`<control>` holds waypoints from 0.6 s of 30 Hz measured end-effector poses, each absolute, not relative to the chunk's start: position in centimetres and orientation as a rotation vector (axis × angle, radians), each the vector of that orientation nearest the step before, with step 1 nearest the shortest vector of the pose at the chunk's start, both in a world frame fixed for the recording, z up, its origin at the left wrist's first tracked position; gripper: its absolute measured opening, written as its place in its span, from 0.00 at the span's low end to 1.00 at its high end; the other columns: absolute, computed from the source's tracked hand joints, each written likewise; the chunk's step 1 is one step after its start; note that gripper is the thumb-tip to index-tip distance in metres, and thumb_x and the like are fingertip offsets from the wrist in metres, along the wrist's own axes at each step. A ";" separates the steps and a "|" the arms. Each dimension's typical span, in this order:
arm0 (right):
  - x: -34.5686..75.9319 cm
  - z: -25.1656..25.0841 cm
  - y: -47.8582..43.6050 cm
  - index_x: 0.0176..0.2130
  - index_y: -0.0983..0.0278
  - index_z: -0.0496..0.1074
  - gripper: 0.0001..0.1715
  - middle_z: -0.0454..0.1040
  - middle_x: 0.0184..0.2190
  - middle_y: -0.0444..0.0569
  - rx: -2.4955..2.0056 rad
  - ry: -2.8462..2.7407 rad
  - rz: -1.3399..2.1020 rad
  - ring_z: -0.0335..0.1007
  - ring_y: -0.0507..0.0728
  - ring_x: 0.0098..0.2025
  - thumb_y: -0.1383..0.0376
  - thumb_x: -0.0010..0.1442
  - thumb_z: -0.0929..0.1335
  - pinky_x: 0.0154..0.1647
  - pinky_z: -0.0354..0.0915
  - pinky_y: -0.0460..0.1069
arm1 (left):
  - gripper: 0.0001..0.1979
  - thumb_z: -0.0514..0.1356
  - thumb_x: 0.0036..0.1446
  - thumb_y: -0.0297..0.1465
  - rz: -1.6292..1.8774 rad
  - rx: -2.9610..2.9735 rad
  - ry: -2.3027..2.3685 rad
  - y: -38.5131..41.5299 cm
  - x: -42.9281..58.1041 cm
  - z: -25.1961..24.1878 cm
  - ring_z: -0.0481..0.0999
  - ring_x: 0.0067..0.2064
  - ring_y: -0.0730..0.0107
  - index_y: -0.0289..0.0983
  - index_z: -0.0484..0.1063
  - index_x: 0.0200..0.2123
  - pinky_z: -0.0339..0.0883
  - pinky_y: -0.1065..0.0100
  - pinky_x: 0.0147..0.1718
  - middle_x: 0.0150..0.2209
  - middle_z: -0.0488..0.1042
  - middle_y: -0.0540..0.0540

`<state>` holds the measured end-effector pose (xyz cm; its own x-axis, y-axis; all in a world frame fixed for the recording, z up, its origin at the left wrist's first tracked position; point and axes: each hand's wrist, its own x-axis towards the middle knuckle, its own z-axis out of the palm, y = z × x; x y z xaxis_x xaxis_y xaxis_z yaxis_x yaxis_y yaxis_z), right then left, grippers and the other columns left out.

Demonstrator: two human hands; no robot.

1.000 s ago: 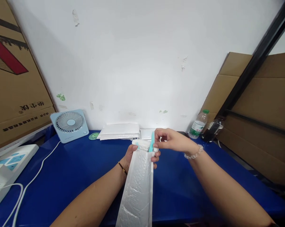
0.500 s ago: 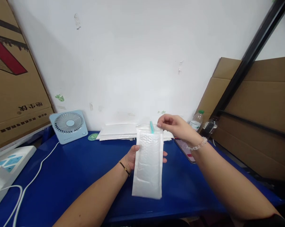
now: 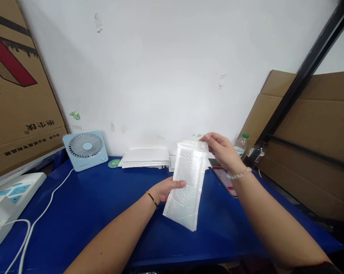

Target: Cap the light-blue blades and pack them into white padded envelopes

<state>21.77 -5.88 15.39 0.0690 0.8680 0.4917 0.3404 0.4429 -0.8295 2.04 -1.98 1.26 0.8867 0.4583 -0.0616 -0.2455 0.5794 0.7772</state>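
A white padded bubble mailer [image 3: 186, 201] is held above the blue table, its top leaning to the right. My left hand [image 3: 169, 187] grips its left edge, with the thumb lying across the front and the other fingers hidden behind. At the top right corner, my right hand [image 3: 217, 146] pinches the flap [image 3: 192, 144] between thumb and fingers. Behind the mailer, a stack of flat white mailers [image 3: 145, 156] lies against the wall.
On the left of the blue table [image 3: 97, 213] stand a light blue fan [image 3: 87, 148] and a white power strip [image 3: 26, 190] with cables. A phone [image 3: 225, 182], a green-capped bottle [image 3: 242, 144] and a dark jar [image 3: 256, 152] are at right. Cardboard flanks both sides.
The mailer has risen slightly, shifted right and tilted. The teal strip at its top no longer shows. My left thumb lies further across the front, and my right hand has moved slightly right.
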 end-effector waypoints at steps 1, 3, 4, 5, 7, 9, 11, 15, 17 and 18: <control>21.9 14.7 -5.9 0.35 0.62 0.71 0.19 0.73 0.32 0.48 -1.065 -1.478 0.611 0.67 0.53 0.29 0.50 0.57 0.64 0.29 0.64 0.47 | 0.22 0.69 0.44 0.30 0.387 0.836 0.252 -2.0 2.0 1.1 0.78 0.37 0.59 0.28 0.72 0.43 0.68 0.60 0.42 0.38 0.77 0.37; 22.2 13.4 -6.3 0.41 0.60 0.72 0.19 0.75 0.38 0.49 -1.011 -1.454 0.719 0.70 0.56 0.36 0.51 0.56 0.66 0.35 0.67 0.50 | 0.24 0.70 0.43 0.31 0.291 0.787 0.167 -2.3 1.9 1.1 0.78 0.35 0.60 0.29 0.72 0.44 0.69 0.62 0.38 0.36 0.78 0.38; 22.2 12.7 -6.7 0.44 0.59 0.71 0.20 0.75 0.41 0.50 -0.996 -1.468 0.752 0.71 0.59 0.40 0.53 0.53 0.68 0.39 0.67 0.52 | 0.24 0.70 0.42 0.32 0.249 0.766 0.123 -2.5 2.0 1.1 0.78 0.34 0.60 0.29 0.72 0.44 0.70 0.63 0.37 0.35 0.78 0.39; 22.3 12.2 -7.1 0.46 0.59 0.71 0.23 0.74 0.44 0.50 -0.982 -1.498 0.761 0.70 0.61 0.44 0.54 0.50 0.71 0.43 0.67 0.53 | 0.24 0.69 0.43 0.32 0.219 0.754 0.086 -2.8 2.0 1.1 0.78 0.33 0.60 0.29 0.72 0.44 0.70 0.63 0.35 0.34 0.78 0.39; 22.3 11.4 -8.1 0.48 0.59 0.71 0.27 0.73 0.49 0.52 -0.971 -1.603 0.747 0.67 0.65 0.51 0.55 0.48 0.73 0.49 0.64 0.56 | 0.25 0.68 0.45 0.33 0.189 0.749 0.032 -3.3 2.1 1.2 0.78 0.31 0.60 0.29 0.71 0.46 0.70 0.65 0.32 0.32 0.77 0.40; 22.5 10.9 -8.8 0.48 0.60 0.73 0.26 0.71 0.52 0.54 -0.957 -1.706 0.749 0.64 0.66 0.54 0.54 0.49 0.72 0.51 0.62 0.57 | 0.25 0.65 0.48 0.35 0.170 0.749 -0.005 -3.6 2.2 1.3 0.78 0.29 0.60 0.30 0.68 0.49 0.70 0.66 0.28 0.31 0.76 0.42; 22.9 10.5 -8.7 0.43 0.61 0.76 0.22 0.74 0.48 0.54 -0.965 -1.779 0.795 0.67 0.66 0.51 0.54 0.50 0.72 0.49 0.64 0.57 | 0.25 0.61 0.53 0.36 0.151 0.735 -0.033 -3.7 2.3 1.5 0.78 0.27 0.63 0.33 0.65 0.53 0.69 0.68 0.24 0.31 0.75 0.44; 24.8 9.6 -6.7 0.31 0.64 0.76 0.16 0.75 0.27 0.48 -1.082 -1.637 0.799 0.70 0.58 0.31 0.53 0.52 0.71 0.34 0.66 0.52 | 0.22 0.52 0.61 0.35 0.121 0.654 -0.018 -3.1 2.2 2.0 0.77 0.30 0.67 0.36 0.59 0.57 0.68 0.71 0.22 0.34 0.72 0.43; 26.3 8.9 -4.8 0.31 0.64 0.74 0.18 0.72 0.23 0.46 -1.124 -1.427 0.776 0.65 0.54 0.24 0.52 0.51 0.71 0.25 0.63 0.49 | 0.21 0.50 0.62 0.36 0.176 0.592 0.036 -2.4 2.4 1.9 0.77 0.31 0.67 0.34 0.60 0.57 0.68 0.72 0.24 0.35 0.72 0.42; 27.2 8.4 -3.8 0.32 0.64 0.73 0.19 0.71 0.22 0.46 -1.140 -1.329 0.772 0.64 0.53 0.23 0.51 0.50 0.71 0.22 0.61 0.48 | 0.22 0.49 0.62 0.37 0.237 0.557 0.077 -2.0 2.6 1.6 0.77 0.31 0.68 0.33 0.61 0.56 0.69 0.72 0.24 0.35 0.72 0.41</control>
